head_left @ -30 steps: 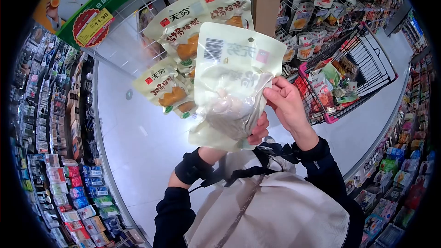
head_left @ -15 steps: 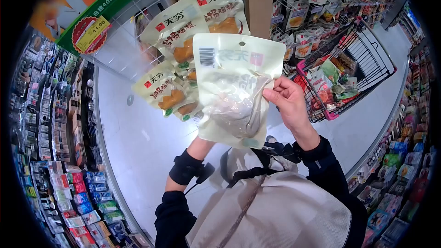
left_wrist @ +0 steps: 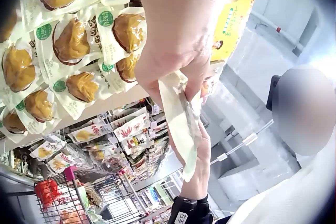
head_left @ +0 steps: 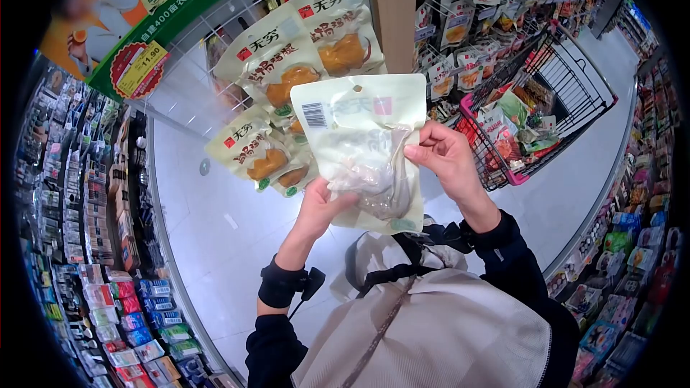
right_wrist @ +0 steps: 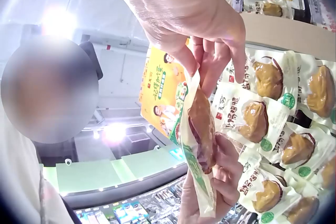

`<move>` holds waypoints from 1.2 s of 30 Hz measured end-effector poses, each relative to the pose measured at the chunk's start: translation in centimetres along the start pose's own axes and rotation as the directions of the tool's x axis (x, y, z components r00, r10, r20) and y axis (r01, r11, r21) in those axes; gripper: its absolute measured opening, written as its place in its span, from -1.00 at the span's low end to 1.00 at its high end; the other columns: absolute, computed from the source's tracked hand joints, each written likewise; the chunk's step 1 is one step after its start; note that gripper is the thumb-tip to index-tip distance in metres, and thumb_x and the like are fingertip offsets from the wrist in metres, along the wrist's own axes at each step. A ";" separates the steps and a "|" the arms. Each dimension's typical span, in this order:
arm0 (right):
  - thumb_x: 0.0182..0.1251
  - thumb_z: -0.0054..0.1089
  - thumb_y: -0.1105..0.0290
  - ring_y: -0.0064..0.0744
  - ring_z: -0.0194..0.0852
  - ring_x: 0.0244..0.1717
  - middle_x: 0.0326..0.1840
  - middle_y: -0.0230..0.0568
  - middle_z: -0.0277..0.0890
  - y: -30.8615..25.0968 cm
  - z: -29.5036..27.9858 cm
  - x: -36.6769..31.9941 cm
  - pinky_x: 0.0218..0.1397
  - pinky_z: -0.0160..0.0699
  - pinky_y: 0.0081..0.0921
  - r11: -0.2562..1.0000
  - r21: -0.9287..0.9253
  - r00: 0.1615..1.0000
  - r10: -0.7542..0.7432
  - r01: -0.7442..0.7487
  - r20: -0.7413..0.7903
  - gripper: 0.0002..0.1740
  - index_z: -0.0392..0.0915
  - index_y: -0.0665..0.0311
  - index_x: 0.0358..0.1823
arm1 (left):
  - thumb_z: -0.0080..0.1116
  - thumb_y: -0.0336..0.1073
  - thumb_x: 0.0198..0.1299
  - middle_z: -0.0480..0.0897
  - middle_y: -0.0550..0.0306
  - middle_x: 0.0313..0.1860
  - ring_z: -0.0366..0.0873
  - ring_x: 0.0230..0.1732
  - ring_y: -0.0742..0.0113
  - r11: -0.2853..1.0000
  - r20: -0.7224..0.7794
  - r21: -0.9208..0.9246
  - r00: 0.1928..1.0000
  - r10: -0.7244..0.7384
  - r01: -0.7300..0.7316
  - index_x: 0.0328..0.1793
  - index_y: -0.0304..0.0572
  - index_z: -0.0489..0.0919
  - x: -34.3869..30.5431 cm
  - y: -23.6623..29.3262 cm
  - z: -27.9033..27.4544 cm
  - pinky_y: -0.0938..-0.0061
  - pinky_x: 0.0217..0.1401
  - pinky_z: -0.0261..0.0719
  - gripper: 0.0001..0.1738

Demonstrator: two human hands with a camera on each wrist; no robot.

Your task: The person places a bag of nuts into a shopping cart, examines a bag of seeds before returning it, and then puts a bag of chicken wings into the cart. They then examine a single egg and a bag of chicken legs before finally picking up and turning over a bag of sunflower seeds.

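A pale sealed food pouch faces the head camera with its barcode side, a lumpy piece showing through the plastic. My left hand pinches its lower left edge, thumb on the near face. On the upper right edge my right hand grips it between thumb and fingers. The right wrist view shows the pouch edge-on, its brown contents visible. Similar pouches hang on the rack just beyond it.
A shopping cart with several packets stands at the right. Beside the rack is a green-edged sign with a price tag. Shelves of small packets line the left, more shelves the right.
My left hand has come out from behind the pouch to its lower left edge. The pouch has moved slightly down and left in the head view, with my right hand still gripping it.
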State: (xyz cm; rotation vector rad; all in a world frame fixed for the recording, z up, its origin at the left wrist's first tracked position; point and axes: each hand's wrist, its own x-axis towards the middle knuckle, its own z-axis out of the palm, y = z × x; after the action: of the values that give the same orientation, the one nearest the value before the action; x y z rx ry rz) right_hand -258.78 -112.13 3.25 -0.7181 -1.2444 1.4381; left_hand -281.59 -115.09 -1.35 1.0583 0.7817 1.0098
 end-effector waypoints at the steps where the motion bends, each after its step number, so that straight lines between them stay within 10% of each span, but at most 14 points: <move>1: 0.16 0.14 0.52 -0.85 0.28 -0.43 -0.48 -0.52 0.38 -0.2 0.3 0.0 -0.37 0.25 -0.86 1.000 0.002 1.000 -0.001 0.001 -0.004 -0.87 0.36 0.32 -0.45 | 0.12 -0.55 0.01 0.46 0.12 0.08 0.41 0.07 0.41 1.000 -0.007 0.002 1.000 0.004 -0.004 0.20 -0.30 0.29 0.0 -0.1 -0.1 0.49 0.12 0.35 -0.44; 5: 0.19 0.10 0.52 -0.83 0.28 -0.37 -0.39 -0.47 0.39 -0.2 0.5 -0.2 -0.30 0.27 -0.82 1.000 0.008 1.000 0.024 -0.024 0.013 -0.91 0.37 0.33 -0.38 | 0.11 -0.57 0.02 0.47 0.14 0.06 0.41 0.06 0.42 0.998 -0.042 0.024 0.997 0.058 -0.057 0.19 -0.30 0.31 -0.2 -0.3 -0.1 0.50 0.11 0.36 -0.46; 9: 0.08 0.10 0.50 -0.60 0.29 -0.24 -0.25 -0.29 0.36 -2.1 2.1 0.3 -0.10 0.29 -0.63 0.916 -0.260 0.924 -0.352 0.307 -0.148 -0.76 0.42 0.30 -0.17 | 0.11 -0.60 0.02 0.48 0.15 0.04 0.42 0.04 0.43 0.996 -0.058 0.031 0.995 0.086 -0.084 0.16 -0.31 0.34 -0.3 -0.3 -0.1 0.50 0.10 0.36 -0.50; 14: -0.15 0.17 0.38 -0.32 0.24 -0.19 -0.24 -0.25 0.29 -4.5 2.3 -0.1 0.04 0.26 -0.27 0.079 -0.898 0.631 -0.738 0.432 0.239 -0.48 0.49 0.13 -0.01 | 0.10 -0.61 0.01 0.49 0.14 0.02 0.42 0.03 0.43 0.993 -0.063 0.049 0.992 0.112 -0.109 0.12 -0.33 0.36 -0.5 0.2 0.4 0.50 0.10 0.36 -0.52; 18: -0.14 0.17 0.26 -0.40 0.15 -0.20 -0.29 -0.37 0.19 -4.6 3.5 -0.6 0.13 0.13 -0.20 -0.093 -0.926 0.653 -0.683 0.366 0.327 -0.48 0.51 -0.01 0.00 | 0.10 -0.61 0.00 0.49 0.13 0.02 0.42 0.03 0.42 0.989 -0.041 0.068 0.990 0.137 -0.134 0.11 -0.34 0.36 -0.7 0.7 0.8 0.51 0.10 0.36 -0.53; 36: -0.02 0.09 0.20 -0.39 0.13 -0.24 -0.34 -0.36 0.18 -4.7 3.5 -0.9 0.07 0.15 -0.22 -0.063 -0.949 0.671 -0.692 0.310 0.265 -0.54 0.53 0.01 0.00 | 0.10 -0.63 -0.01 0.51 0.13 -0.01 0.44 0.00 0.43 0.989 -0.031 0.015 0.988 0.151 -0.150 0.11 -0.32 0.37 -1.4 0.4 0.5 0.50 0.07 0.39 -0.52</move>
State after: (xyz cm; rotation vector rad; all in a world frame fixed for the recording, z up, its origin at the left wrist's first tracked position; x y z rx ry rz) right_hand -260.20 -114.50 8.47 -1.0443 -1.8516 -0.4111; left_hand -281.73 -116.52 -0.72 1.1277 0.7430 1.1533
